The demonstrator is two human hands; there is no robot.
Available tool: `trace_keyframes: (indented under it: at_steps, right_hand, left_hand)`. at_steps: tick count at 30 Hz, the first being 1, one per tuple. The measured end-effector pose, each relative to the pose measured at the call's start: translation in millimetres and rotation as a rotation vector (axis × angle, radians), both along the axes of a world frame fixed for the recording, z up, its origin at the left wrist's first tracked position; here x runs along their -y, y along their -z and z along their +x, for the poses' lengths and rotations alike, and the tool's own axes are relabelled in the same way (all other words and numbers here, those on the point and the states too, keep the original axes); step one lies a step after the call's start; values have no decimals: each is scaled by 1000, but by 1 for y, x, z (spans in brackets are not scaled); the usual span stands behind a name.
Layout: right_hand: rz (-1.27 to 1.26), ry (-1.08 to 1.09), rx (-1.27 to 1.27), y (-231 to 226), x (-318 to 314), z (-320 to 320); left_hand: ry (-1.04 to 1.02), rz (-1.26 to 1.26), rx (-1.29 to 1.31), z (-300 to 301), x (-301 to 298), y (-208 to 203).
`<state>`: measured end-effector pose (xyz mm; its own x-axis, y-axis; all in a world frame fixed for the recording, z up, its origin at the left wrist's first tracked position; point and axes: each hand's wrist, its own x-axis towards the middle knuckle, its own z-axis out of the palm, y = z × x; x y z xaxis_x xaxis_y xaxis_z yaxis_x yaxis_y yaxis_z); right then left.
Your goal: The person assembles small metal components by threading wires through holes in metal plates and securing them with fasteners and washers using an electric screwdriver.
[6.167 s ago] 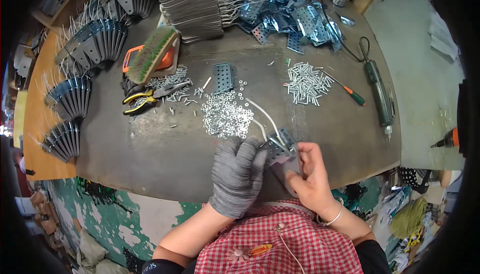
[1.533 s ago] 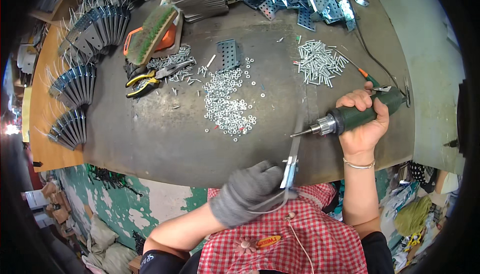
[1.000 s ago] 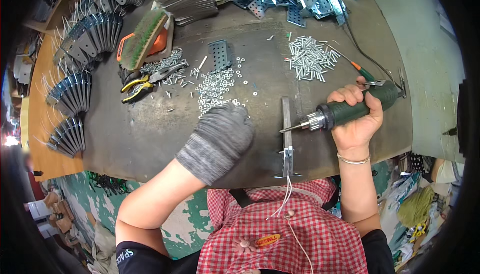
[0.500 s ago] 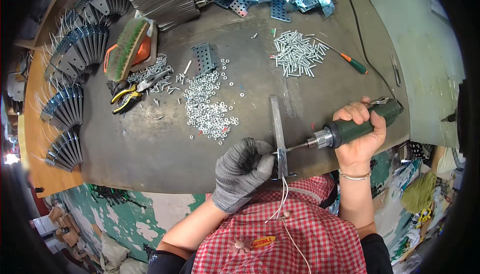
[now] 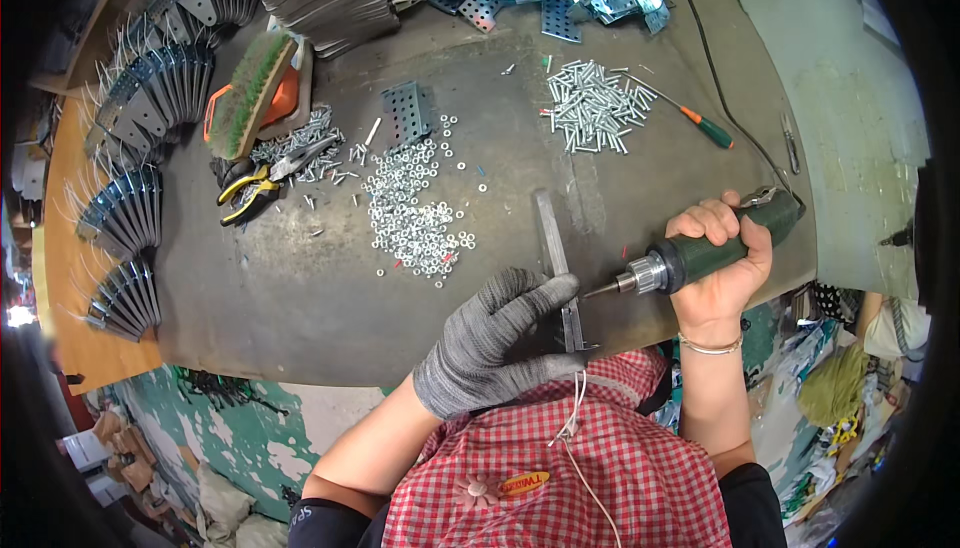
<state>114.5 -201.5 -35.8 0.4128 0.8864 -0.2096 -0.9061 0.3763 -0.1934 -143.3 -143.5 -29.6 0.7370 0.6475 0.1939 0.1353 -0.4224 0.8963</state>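
Note:
My left hand (image 5: 490,343), in a grey knit glove, grips a narrow metal bar (image 5: 549,233) close to its near end. Its upper fingers lie across the bar, and the thumb presses near the small metal bracket (image 5: 572,328) there. White cords (image 5: 575,403) hang from that end over my checked apron. Bare and wrapped round its body, my right hand (image 5: 722,268) holds a green corded electric screwdriver (image 5: 712,253). The tool's bit (image 5: 602,290) points left at the bar, its tip close beside the gloved fingertips; whether it touches the bar is hard to tell.
Nuts (image 5: 420,223) lie left of the bar, near a perforated plate (image 5: 406,113). Screws (image 5: 597,106) and a screwdriver (image 5: 708,126) lie beyond. Pliers (image 5: 255,188), a green brush (image 5: 252,93) and fanned metal parts (image 5: 125,213) stand left. The tool's cord (image 5: 715,58) crosses the right side.
My left hand has shifted its hold, its fingers spreading from a tight pinch to reach over the bar. The bar's near end has tilted slightly right; the electric screwdriver has barely moved.

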Motion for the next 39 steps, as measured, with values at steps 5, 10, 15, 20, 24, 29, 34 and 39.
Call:
trace_keyframes:
  at_steps: [5, 10, 15, 20, 24, 29, 34, 39]
  right_hand:
    - [-6, 12, 9, -1, 0, 1]
    - [2, 1, 26, -4, -2, -2]
    - [26, -13, 43, -2, -2, 0]
    - [38, -5, 44, -1, -6, 2]
    - [84, -26, 46, 3, -8, 10]
    - [-413, -183, 357, -38, -33, 61]
    - [-1035, 226, 1903, -24, -35, 164]
    - [-989, 517, 2421, -14, -107, 138]
  left_hand:
    - [-36, -212, -117, 3, 3, -16]
    - [-213, -779, 320, 1, 16, -5]
    - [-287, -143, -32, 4, 8, -17]
    - [-289, 79, -112, 9, 6, -22]
    - [-291, 69, -140, 15, 9, -24]
    - [-270, 187, -27, 14, -4, -27]
    - [-40, 634, -152, 1, -22, -11]
    - [-233, 572, 13, -3, -24, -20]
